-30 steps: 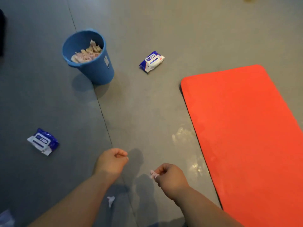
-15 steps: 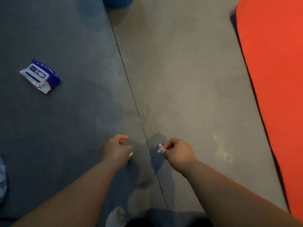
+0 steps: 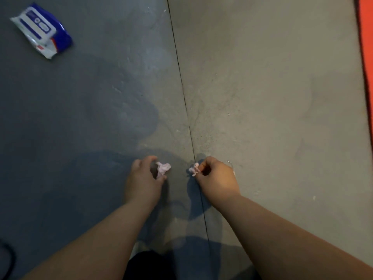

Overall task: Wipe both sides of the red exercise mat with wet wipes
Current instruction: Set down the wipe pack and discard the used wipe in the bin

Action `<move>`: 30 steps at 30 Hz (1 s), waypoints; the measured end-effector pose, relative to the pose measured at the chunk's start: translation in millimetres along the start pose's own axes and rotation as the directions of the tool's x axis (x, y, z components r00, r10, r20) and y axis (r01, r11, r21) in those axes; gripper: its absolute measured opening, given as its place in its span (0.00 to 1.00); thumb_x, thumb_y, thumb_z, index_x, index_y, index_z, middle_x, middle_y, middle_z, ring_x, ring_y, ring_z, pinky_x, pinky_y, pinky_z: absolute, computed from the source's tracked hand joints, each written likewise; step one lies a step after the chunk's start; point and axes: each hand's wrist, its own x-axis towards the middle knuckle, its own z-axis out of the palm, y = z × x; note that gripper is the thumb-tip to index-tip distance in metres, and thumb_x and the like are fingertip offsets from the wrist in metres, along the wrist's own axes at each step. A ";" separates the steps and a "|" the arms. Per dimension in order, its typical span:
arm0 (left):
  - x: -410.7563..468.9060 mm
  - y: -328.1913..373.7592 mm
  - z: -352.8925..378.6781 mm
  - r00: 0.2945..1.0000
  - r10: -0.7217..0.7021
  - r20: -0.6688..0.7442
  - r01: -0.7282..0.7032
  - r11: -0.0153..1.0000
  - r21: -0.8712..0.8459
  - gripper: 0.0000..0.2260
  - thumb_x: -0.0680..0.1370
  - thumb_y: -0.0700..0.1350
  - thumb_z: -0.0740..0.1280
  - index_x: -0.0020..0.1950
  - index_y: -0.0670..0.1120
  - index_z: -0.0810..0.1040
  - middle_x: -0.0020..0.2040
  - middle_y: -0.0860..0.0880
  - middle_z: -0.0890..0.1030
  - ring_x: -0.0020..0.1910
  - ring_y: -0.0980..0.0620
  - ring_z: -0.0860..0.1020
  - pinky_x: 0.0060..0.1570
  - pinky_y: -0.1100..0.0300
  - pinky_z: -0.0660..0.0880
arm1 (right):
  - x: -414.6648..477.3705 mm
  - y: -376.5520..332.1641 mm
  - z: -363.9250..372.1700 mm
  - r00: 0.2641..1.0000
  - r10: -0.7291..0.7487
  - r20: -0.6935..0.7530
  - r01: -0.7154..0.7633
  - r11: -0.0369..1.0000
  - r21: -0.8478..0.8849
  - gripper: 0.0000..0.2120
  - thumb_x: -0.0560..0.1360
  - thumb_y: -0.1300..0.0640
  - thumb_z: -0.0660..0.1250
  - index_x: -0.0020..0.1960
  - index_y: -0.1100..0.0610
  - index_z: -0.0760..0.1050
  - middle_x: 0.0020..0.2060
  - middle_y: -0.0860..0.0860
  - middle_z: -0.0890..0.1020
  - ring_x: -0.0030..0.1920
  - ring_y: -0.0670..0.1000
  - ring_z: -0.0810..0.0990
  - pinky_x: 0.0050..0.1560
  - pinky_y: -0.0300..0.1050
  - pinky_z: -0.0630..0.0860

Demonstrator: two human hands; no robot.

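A concrete floor [image 3: 272, 87] was seen from above. It was divided by a thin dark seam [image 3: 182, 93] that ran from the top edge down between the two forearms. Left of the seam the surface was a dark blue-grey, and right of it a paler, scuffed grey with faint marks. The red exercise mat [image 3: 367, 57] was laid flat on the pale side. Only a narrow strip of it showed at the right edge, well apart from both hands. A blue-and-white wet-wipe pack [image 3: 40, 30] lay on the dark side at the upper left. The hands were held apart, low over the seam. The left hand [image 3: 143, 178] was curled about a crumpled wipe [image 3: 163, 168], pinkish in colour. A smaller wipe scrap [image 3: 193, 169] was pinched at the fingertips of the right hand [image 3: 216, 178]. Soft shadows were cast on the floor around both hands.
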 end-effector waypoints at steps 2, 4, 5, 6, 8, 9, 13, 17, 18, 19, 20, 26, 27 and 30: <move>2.6 2.0 3.1 1.000 0.022 -0.014 -0.021 1.000 0.002 0.05 0.73 0.43 0.72 0.47 0.49 0.79 0.46 0.48 0.74 0.43 0.45 0.78 0.43 0.55 0.74 | 1.6 0.8 0.0 1.000 0.007 -0.007 -0.007 1.000 0.017 0.06 0.75 0.53 0.68 0.41 0.53 0.75 0.37 0.48 0.79 0.39 0.48 0.77 0.38 0.38 0.67; 5.2 8.2 5.3 0.999 0.031 -0.028 -0.032 0.999 -0.016 0.01 0.76 0.43 0.69 0.45 0.48 0.81 0.43 0.48 0.75 0.42 0.47 0.76 0.40 0.59 0.69 | 4.5 2.3 -3.4 0.999 0.022 -0.030 -0.021 0.999 0.041 0.08 0.75 0.51 0.68 0.40 0.52 0.74 0.36 0.48 0.79 0.38 0.47 0.77 0.36 0.38 0.68; 6.1 13.3 5.7 0.999 0.037 -0.033 -0.038 0.999 -0.034 0.03 0.77 0.43 0.68 0.45 0.48 0.81 0.43 0.48 0.76 0.41 0.48 0.76 0.40 0.60 0.67 | 5.5 2.6 -6.4 0.999 0.028 -0.044 -0.026 0.998 0.054 0.08 0.75 0.51 0.68 0.40 0.53 0.74 0.35 0.47 0.79 0.37 0.47 0.76 0.35 0.38 0.67; 6.6 19.7 5.2 0.999 0.042 -0.033 -0.044 0.998 -0.046 0.04 0.78 0.44 0.67 0.44 0.48 0.80 0.43 0.48 0.76 0.41 0.48 0.75 0.40 0.59 0.67 | 5.9 2.8 -10.1 0.998 0.036 -0.057 -0.032 0.997 0.065 0.09 0.75 0.51 0.68 0.40 0.53 0.74 0.35 0.48 0.79 0.36 0.47 0.76 0.34 0.39 0.67; 7.9 34.8 3.7 0.997 0.064 -0.034 -0.065 0.997 -0.041 0.06 0.78 0.46 0.66 0.42 0.47 0.78 0.42 0.47 0.76 0.41 0.46 0.75 0.41 0.57 0.69 | 6.6 3.1 -19.7 0.995 0.052 -0.087 -0.046 0.996 0.072 0.09 0.75 0.50 0.68 0.40 0.54 0.74 0.35 0.49 0.79 0.37 0.49 0.76 0.35 0.39 0.66; 8.4 42.7 2.7 0.997 0.072 -0.031 -0.073 0.997 -0.040 0.07 0.78 0.46 0.66 0.41 0.48 0.76 0.42 0.47 0.74 0.41 0.45 0.75 0.41 0.56 0.70 | 7.3 2.9 -24.5 0.993 0.055 -0.100 -0.048 0.996 0.074 0.10 0.75 0.50 0.68 0.40 0.55 0.74 0.35 0.49 0.79 0.36 0.49 0.75 0.34 0.38 0.66; 11.9 70.9 -1.5 0.995 0.096 -0.032 -0.098 0.993 -0.059 0.11 0.76 0.45 0.69 0.36 0.51 0.71 0.39 0.48 0.72 0.39 0.45 0.74 0.40 0.53 0.71 | 10.0 1.3 -43.0 0.989 0.060 -0.134 -0.049 0.995 0.088 0.11 0.76 0.51 0.67 0.38 0.56 0.73 0.33 0.49 0.78 0.33 0.47 0.73 0.28 0.36 0.63; 10.4 85.1 -2.6 0.991 0.130 -0.032 -0.132 0.990 -0.049 0.06 0.76 0.45 0.68 0.40 0.48 0.77 0.39 0.48 0.74 0.39 0.46 0.75 0.39 0.56 0.71 | 8.4 2.0 -53.8 0.986 0.073 -0.149 -0.057 0.993 0.104 0.11 0.76 0.52 0.67 0.37 0.55 0.72 0.34 0.51 0.79 0.32 0.46 0.73 0.29 0.33 0.66; 8.9 86.7 -2.8 0.990 0.138 -0.032 -0.140 0.989 -0.056 0.05 0.77 0.46 0.68 0.42 0.48 0.78 0.40 0.48 0.77 0.39 0.47 0.76 0.39 0.57 0.71 | 6.8 2.0 -55.9 0.986 0.078 -0.150 -0.063 0.993 0.101 0.11 0.75 0.51 0.67 0.37 0.56 0.72 0.34 0.51 0.79 0.33 0.48 0.75 0.32 0.37 0.68; 7.4 87.1 -3.1 0.991 0.132 -0.033 -0.135 0.987 -0.083 0.03 0.77 0.45 0.67 0.45 0.48 0.79 0.41 0.48 0.79 0.40 0.48 0.77 0.40 0.57 0.72 | 4.3 1.6 -58.1 0.984 0.084 -0.154 -0.068 0.992 0.109 0.12 0.75 0.51 0.67 0.38 0.56 0.73 0.34 0.52 0.79 0.34 0.50 0.75 0.34 0.40 0.69; 4.8 89.2 -4.7 0.992 0.119 -0.032 -0.122 0.986 -0.116 0.02 0.77 0.43 0.67 0.47 0.48 0.79 0.42 0.49 0.81 0.42 0.48 0.78 0.41 0.58 0.73 | 1.3 0.9 -61.2 0.983 0.094 -0.158 -0.073 0.988 0.133 0.12 0.75 0.51 0.67 0.38 0.57 0.73 0.34 0.52 0.80 0.35 0.50 0.75 0.36 0.41 0.70; -17.6 103.9 -23.9 0.991 0.132 0.015 -0.127 0.976 -0.177 0.11 0.78 0.45 0.66 0.36 0.54 0.75 0.40 0.48 0.81 0.39 0.47 0.79 0.42 0.53 0.76 | -33.5 -13.3 -88.6 0.965 0.168 -0.200 -0.108 0.953 0.282 0.09 0.73 0.53 0.70 0.38 0.54 0.74 0.33 0.50 0.78 0.35 0.49 0.75 0.39 0.43 0.72; -20.4 110.8 -29.8 0.989 0.144 0.016 -0.138 0.971 -0.194 0.11 0.78 0.47 0.66 0.36 0.55 0.76 0.40 0.48 0.80 0.39 0.47 0.79 0.42 0.53 0.76 | -39.6 -18.1 -94.7 0.963 0.183 -0.199 -0.118 0.947 0.298 0.06 0.72 0.54 0.71 0.39 0.53 0.75 0.34 0.50 0.79 0.36 0.49 0.77 0.41 0.44 0.74; -25.4 143.4 -52.6 0.989 0.143 0.028 -0.131 0.959 -0.251 0.08 0.78 0.50 0.67 0.38 0.55 0.76 0.40 0.51 0.82 0.40 0.50 0.79 0.41 0.58 0.73 | -53.5 -35.1 -115.2 0.953 0.228 -0.200 -0.152 0.930 0.335 0.06 0.70 0.53 0.73 0.40 0.54 0.79 0.35 0.51 0.82 0.38 0.51 0.80 0.43 0.45 0.75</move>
